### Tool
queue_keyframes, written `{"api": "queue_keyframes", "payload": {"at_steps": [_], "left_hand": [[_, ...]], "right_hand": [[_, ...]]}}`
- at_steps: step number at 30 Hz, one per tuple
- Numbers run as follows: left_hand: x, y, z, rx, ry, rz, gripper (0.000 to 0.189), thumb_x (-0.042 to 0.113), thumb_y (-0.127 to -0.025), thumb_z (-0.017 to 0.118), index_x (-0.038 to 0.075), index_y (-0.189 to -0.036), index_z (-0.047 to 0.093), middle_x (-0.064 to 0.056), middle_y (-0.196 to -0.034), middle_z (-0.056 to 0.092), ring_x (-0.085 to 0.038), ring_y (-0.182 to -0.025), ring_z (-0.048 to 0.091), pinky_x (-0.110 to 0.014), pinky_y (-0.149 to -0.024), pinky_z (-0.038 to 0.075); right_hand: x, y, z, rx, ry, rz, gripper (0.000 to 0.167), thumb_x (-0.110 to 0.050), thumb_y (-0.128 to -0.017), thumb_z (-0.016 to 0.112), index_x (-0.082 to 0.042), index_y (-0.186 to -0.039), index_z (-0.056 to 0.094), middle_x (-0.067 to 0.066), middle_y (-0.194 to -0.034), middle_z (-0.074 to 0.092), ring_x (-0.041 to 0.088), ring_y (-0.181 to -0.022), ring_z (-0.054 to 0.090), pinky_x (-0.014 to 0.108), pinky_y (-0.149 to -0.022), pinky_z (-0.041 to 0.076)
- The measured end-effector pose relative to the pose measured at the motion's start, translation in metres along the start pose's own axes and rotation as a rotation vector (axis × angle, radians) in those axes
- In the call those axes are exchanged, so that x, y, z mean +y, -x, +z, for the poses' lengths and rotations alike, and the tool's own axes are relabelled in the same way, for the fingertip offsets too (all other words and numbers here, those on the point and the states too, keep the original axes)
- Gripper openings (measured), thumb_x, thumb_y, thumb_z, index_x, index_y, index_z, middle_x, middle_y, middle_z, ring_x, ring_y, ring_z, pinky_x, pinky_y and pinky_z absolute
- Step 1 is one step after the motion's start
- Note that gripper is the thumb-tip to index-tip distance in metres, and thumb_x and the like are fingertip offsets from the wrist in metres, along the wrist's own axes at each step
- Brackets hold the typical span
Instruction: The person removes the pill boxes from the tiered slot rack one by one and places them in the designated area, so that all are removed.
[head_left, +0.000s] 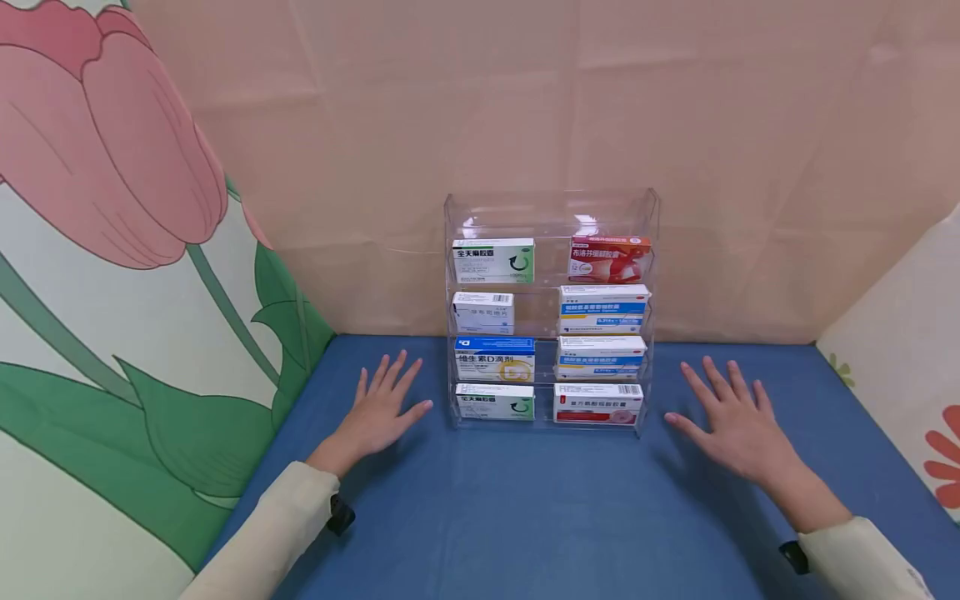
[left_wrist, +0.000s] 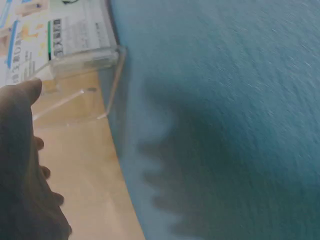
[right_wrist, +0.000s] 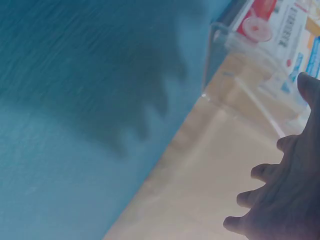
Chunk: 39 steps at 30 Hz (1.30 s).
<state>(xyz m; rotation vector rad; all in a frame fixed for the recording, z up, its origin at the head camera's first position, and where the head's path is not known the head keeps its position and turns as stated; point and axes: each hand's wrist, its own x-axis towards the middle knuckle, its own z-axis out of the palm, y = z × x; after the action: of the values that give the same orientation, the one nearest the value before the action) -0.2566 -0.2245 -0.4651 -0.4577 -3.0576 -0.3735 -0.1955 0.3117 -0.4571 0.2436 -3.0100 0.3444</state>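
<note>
a clear rack stands upright on the blue table, near the pinkish wall and between the two hands. the left hand is released, fingers spread, just beside the rack's left side. the right hand is likewise released, fingers fanned out, near the right side.

the rack carries two boxes per tier. at the top are a green-edged box and a red box; below, a small white box beside a blue-striped box. the third tier has a blue-topped box and another blue-striped one; the lowest, another green-edged one and a red-banded box. a pink tulip decorates the left wall.
</note>
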Motion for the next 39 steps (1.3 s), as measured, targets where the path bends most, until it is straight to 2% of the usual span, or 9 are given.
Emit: {"api": "queue_keyframes", "payload": {"at_steps": [3,8,12,15,18,24,30,36,39], "left_hand": [[0.004,-0.001,-0.004,0.031,0.023,0.051,0.083,0.069,-0.098,0.041,0.021,-0.163,0.021,-0.009,-0.17,0.009,-0.038,-0.156,0.0,-0.066,-0.12,-0.007],[0.01,-0.006,-0.009,0.051,0.049,0.06,0.08,0.061,-0.1,0.046,0.02,-0.163,0.02,-0.01,-0.17,0.011,-0.036,-0.156,0.0,-0.066,-0.121,-0.005],[0.014,-0.013,-0.013,0.102,0.116,0.06,0.078,0.054,-0.101,0.051,0.017,-0.163,0.021,-0.012,-0.169,0.015,-0.039,-0.155,0.01,-0.066,-0.121,0.008],[0.021,-0.019,-0.017,0.132,0.195,0.061,0.077,0.051,-0.101,0.054,0.017,-0.162,0.023,-0.012,-0.168,0.018,-0.038,-0.153,0.017,-0.066,-0.119,0.02],[0.026,-0.026,-0.018,0.156,0.282,0.071,0.075,0.048,-0.101,0.055,0.015,-0.161,0.024,-0.012,-0.166,0.021,-0.037,-0.151,0.022,-0.065,-0.117,0.028],[0.032,-0.046,-0.012,0.228,0.516,0.098,0.064,0.037,-0.104,0.053,0.013,-0.159,0.029,-0.016,-0.16,0.03,-0.038,-0.143,0.037,-0.06,-0.112,0.039],[0.04,-0.065,-0.008,0.308,0.753,0.055,0.056,0.033,-0.106,0.051,0.011,-0.155,0.036,-0.015,-0.155,0.039,-0.039,-0.133,0.049,-0.058,-0.106,0.046],[0.049,-0.081,-0.013,0.341,0.92,0.027,0.054,0.031,-0.105,0.053,0.011,-0.153,0.039,-0.014,-0.151,0.046,-0.035,-0.128,0.054,-0.052,-0.099,0.053],[0.053,-0.086,-0.016,0.362,0.936,0.032,0.052,0.029,-0.105,0.055,0.011,-0.152,0.043,-0.015,-0.144,0.053,-0.034,-0.122,0.059,-0.052,-0.087,0.059]], "right_hand": [[-0.01,0.001,-0.003,0.038,0.018,-0.037,0.094,-0.07,-0.093,0.052,-0.018,-0.163,0.017,0.027,-0.165,0.015,0.053,-0.15,0.001,0.077,-0.113,-0.002],[-0.026,0.004,-0.009,0.129,0.034,-0.115,0.093,-0.062,-0.088,0.066,-0.015,-0.159,0.031,0.026,-0.159,0.032,0.052,-0.144,0.026,0.077,-0.11,0.021],[-0.036,0.005,-0.011,0.196,0.02,-0.16,0.089,-0.05,-0.083,0.078,-0.011,-0.154,0.041,0.024,-0.153,0.042,0.05,-0.136,0.039,0.075,-0.103,0.035],[-0.042,0.004,-0.011,0.255,-0.009,-0.185,0.083,-0.04,-0.081,0.083,-0.008,-0.149,0.048,0.023,-0.145,0.05,0.045,-0.129,0.046,0.071,-0.099,0.042],[-0.046,0.002,-0.008,0.301,-0.053,-0.21,0.078,-0.032,-0.079,0.085,-0.005,-0.145,0.052,0.022,-0.136,0.056,0.041,-0.121,0.05,0.066,-0.094,0.048],[-0.054,-0.004,-0.001,0.318,-0.108,-0.25,0.067,-0.022,-0.079,0.086,-0.004,-0.137,0.058,0.02,-0.127,0.061,0.036,-0.115,0.053,0.06,-0.087,0.055],[-0.063,-0.009,0.009,0.316,-0.162,-0.316,0.061,-0.013,-0.078,0.087,-0.003,-0.132,0.062,0.018,-0.122,0.065,0.034,-0.112,0.057,0.056,-0.087,0.057],[-0.071,-0.013,0.016,0.309,-0.192,-0.314,0.058,-0.009,-0.08,0.085,-0.004,-0.133,0.063,0.018,-0.125,0.065,0.034,-0.113,0.059,0.056,-0.089,0.056],[-0.073,-0.013,0.018,0.301,-0.204,-0.299,0.056,-0.01,-0.08,0.084,-0.004,-0.132,0.063,0.018,-0.127,0.065,0.035,-0.114,0.058,0.056,-0.091,0.055]]}}
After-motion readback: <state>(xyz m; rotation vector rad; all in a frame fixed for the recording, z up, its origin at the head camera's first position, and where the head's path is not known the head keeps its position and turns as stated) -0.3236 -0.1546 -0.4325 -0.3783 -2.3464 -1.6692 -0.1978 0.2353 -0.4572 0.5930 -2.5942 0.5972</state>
